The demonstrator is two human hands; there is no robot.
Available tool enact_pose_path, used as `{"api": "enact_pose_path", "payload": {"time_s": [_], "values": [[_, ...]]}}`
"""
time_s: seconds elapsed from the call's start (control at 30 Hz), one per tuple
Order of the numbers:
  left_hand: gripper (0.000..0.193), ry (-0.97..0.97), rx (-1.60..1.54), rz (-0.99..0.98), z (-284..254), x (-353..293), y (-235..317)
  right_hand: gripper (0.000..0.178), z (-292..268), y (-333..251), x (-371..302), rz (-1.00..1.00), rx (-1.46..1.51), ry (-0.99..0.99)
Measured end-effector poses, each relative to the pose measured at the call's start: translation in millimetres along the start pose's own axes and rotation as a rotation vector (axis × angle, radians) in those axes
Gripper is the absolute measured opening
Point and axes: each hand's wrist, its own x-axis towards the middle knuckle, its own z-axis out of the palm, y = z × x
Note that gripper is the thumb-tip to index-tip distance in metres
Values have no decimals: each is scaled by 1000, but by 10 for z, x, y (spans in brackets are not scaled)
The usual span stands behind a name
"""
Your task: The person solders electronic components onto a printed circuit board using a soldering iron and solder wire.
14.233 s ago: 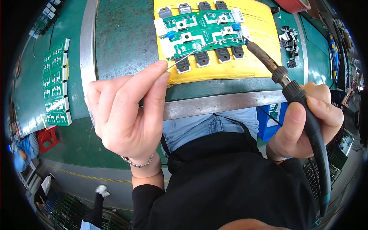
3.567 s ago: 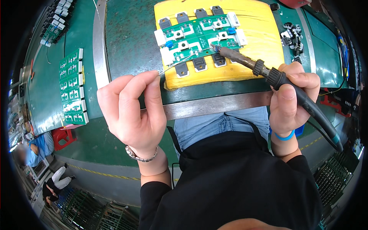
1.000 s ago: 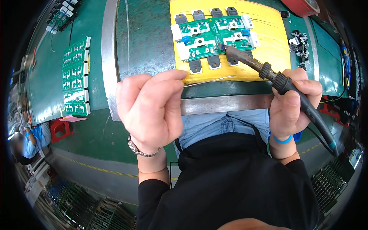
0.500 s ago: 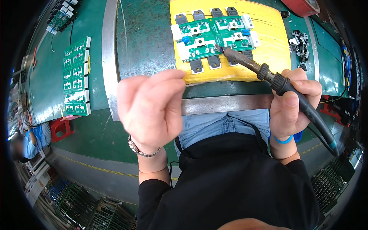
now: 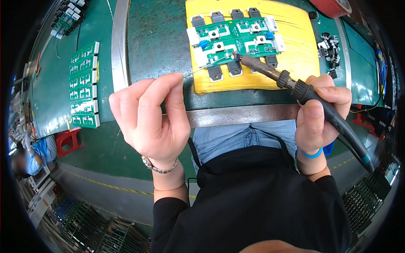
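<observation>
At the bench's near edge, the right hand [image 5: 320,114] grips a soldering iron [image 5: 295,86] tipped onto a green circuit board [image 5: 234,40] on a yellow pad [image 5: 295,46], while the left hand [image 5: 149,116] pinches solder wire [image 5: 195,72].

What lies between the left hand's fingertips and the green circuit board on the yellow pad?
In the head view, only the thin solder wire spans from the left hand toward the circuit board, crossing bare green bench and the yellow pad edge.
</observation>
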Motion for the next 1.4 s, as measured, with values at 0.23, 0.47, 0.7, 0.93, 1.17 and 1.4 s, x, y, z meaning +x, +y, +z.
{"api": "enact_pose_path", "payload": {"time_s": [0.23, 0.47, 0.7, 0.93, 1.17, 1.4], "values": [[19, -15, 11, 31, 17, 2, -9, 29, 15, -11, 5, 6, -18, 5], [19, -9, 18, 10, 22, -17, 42, 29, -1, -9, -10, 10, -18, -3], [13, 60, -68, -143, 9, -33, 37, 29, 3, -6, -32, -1, 34, 44], [12, -9, 3, -70, -42, -11, 45, 30, 24, 3, 2, -15, 12, -16], [14, 23, -8, -55, 6, -11, 19, 31, 23, -16, 16, -7, -13, -58], [13, -14, 8, -37, 23, -11, 20, 31, 24, -10, 7, -2, -5, -46]]}}
